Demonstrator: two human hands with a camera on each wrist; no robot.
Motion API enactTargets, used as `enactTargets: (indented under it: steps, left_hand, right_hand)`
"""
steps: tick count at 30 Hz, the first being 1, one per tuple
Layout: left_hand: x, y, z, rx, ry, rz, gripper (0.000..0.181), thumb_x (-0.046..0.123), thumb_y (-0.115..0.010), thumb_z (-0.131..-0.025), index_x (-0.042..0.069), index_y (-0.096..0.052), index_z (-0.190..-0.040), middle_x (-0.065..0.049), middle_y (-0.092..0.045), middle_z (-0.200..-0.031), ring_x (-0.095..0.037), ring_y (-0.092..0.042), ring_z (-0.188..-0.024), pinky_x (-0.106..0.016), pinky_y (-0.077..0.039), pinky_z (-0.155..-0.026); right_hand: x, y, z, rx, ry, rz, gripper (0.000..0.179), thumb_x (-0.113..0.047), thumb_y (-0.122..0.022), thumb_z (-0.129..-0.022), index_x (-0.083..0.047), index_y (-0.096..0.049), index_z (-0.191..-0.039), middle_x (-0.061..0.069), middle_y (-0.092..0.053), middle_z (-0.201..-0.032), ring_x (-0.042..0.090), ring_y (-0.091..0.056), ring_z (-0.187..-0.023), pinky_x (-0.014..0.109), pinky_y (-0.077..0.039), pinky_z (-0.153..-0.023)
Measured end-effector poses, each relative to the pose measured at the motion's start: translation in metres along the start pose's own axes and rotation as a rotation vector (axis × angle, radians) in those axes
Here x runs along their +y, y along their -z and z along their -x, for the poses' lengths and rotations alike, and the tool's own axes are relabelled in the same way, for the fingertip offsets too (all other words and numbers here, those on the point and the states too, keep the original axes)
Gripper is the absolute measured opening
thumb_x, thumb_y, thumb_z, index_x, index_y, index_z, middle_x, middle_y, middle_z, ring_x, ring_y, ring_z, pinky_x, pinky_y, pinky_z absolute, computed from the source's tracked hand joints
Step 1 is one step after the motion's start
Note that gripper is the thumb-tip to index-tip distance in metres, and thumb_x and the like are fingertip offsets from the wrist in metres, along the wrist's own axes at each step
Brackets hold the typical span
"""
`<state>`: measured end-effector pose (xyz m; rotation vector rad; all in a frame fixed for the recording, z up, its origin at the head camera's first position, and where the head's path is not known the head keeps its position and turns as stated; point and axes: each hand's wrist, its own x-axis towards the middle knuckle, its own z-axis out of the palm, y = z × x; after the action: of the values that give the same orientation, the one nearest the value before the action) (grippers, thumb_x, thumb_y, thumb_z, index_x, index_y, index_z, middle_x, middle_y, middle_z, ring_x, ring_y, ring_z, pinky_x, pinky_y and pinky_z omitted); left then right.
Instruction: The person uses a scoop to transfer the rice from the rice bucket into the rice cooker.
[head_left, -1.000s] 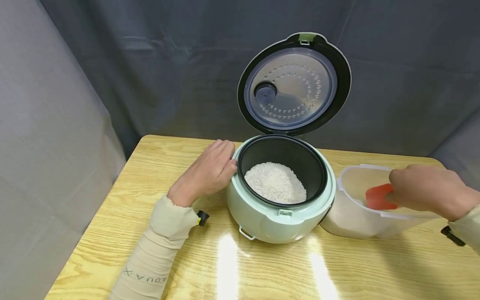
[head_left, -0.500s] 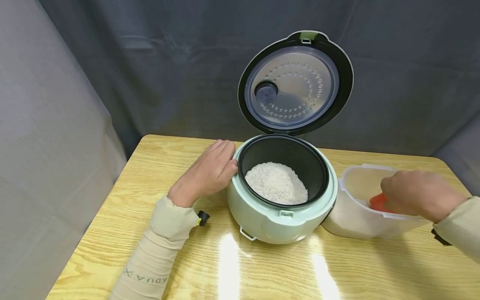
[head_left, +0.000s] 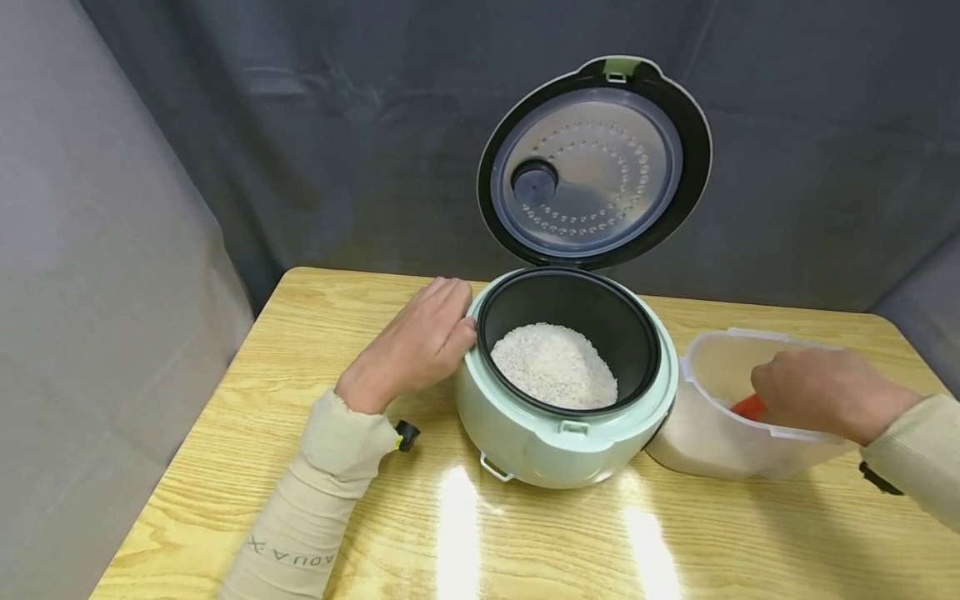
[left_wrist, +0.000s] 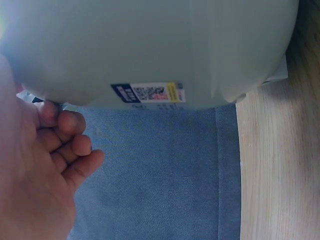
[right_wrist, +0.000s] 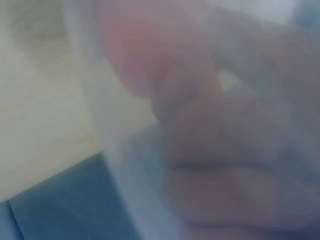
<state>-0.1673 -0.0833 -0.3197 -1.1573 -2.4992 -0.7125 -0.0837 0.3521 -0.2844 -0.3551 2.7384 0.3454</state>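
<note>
A pale green rice cooker point(head_left: 525, 454) stands on the table with its lid point(head_left: 592, 171) raised. White rice point(head_left: 555, 367) lies in its black inner pot point(head_left: 600, 312). My left hand point(head_left: 416, 342) holds the cooker's left rim; in the left wrist view its fingers point(left_wrist: 70, 122) are curled beside the cooker's side. Inside the translucent rice container point(head_left: 712, 446) at the right, my right hand point(head_left: 825, 392) grips a red scoop point(head_left: 748, 407). Most of the scoop is hidden by the hand and the container wall. Through the hazy plastic, the right wrist view shows curled fingers point(right_wrist: 225, 135) around it.
The wooden table point(head_left: 375, 533) has rounded back corners and bears both the cooker and the container, which stand side by side. A dark cloth point(head_left: 360, 150) hangs behind, and a grey one point(head_left: 112, 292) hangs at the left.
My right hand has moved left and slightly down within the container, and less of the red scoop shows. My left hand stays on the cooker's rim.
</note>
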Motion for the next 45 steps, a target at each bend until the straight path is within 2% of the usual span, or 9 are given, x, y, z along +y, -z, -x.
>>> enactTargets:
  steps: [7, 18, 26, 32, 45]
  left_hand:
    - [0.0, 0.0, -0.001, 0.003, -0.015, -0.005, 0.018, 0.021, -0.034, -0.095, 0.009, -0.042, -0.085, -0.005, -0.039, -0.079, -0.022, -0.038, -0.079, -0.031, -0.032, -0.077]
    - [0.001, -0.001, -0.001, -0.001, -0.012, -0.002, 0.018, 0.021, -0.033, -0.095, 0.009, -0.042, -0.084, -0.004, -0.038, -0.079, -0.022, -0.037, -0.079, -0.031, -0.032, -0.077]
    - [0.0, -0.002, 0.0, -0.006, 0.001, 0.003, 0.018, 0.021, -0.033, -0.094, 0.01, -0.042, -0.084, -0.004, -0.039, -0.079, -0.022, -0.038, -0.079, -0.031, -0.032, -0.077]
    - [0.0, -0.002, 0.0, -0.01, -0.002, 0.004, 0.018, 0.021, -0.033, -0.095, 0.009, -0.042, -0.084, -0.004, -0.039, -0.079, -0.022, -0.038, -0.079, -0.031, -0.032, -0.077]
    - [0.0, 0.0, 0.0, -0.022, 0.027, 0.01, 0.018, 0.022, -0.033, -0.095, 0.01, -0.043, -0.086, -0.004, -0.04, -0.08, -0.021, -0.038, -0.081, -0.031, -0.033, -0.077]
  right_hand:
    - [0.005, -0.007, -0.002, 0.058, 0.054, -0.012, 0.024, -0.02, -0.072, -0.082, -0.019, -0.053, -0.067, -0.005, -0.047, -0.064, 0.014, -0.038, -0.059, 0.032, -0.034, -0.052]
    - [0.009, -0.014, -0.007, 0.045, 0.044, -0.081, 0.032, -0.035, -0.071, -0.088, -0.021, -0.054, -0.065, -0.006, -0.045, -0.061, 0.012, -0.037, -0.055, 0.03, -0.027, -0.051]
    - [0.005, -0.014, -0.005, 0.069, 0.016, -0.095, 0.032, -0.034, -0.07, -0.087, -0.022, -0.052, -0.063, -0.006, -0.043, -0.06, 0.012, -0.036, -0.056, 0.031, -0.026, -0.052]
    - [0.001, -0.017, -0.006, 0.089, -0.017, -0.158, 0.033, -0.03, -0.066, -0.088, -0.024, -0.049, -0.06, -0.007, -0.04, -0.059, 0.011, -0.033, -0.056, 0.03, -0.023, -0.052]
    - [0.002, -0.019, -0.014, 0.044, 0.026, -0.267, 0.032, -0.025, -0.065, -0.091, -0.023, -0.049, -0.063, -0.01, -0.034, -0.06, 0.009, -0.033, -0.056, 0.026, -0.023, -0.053]
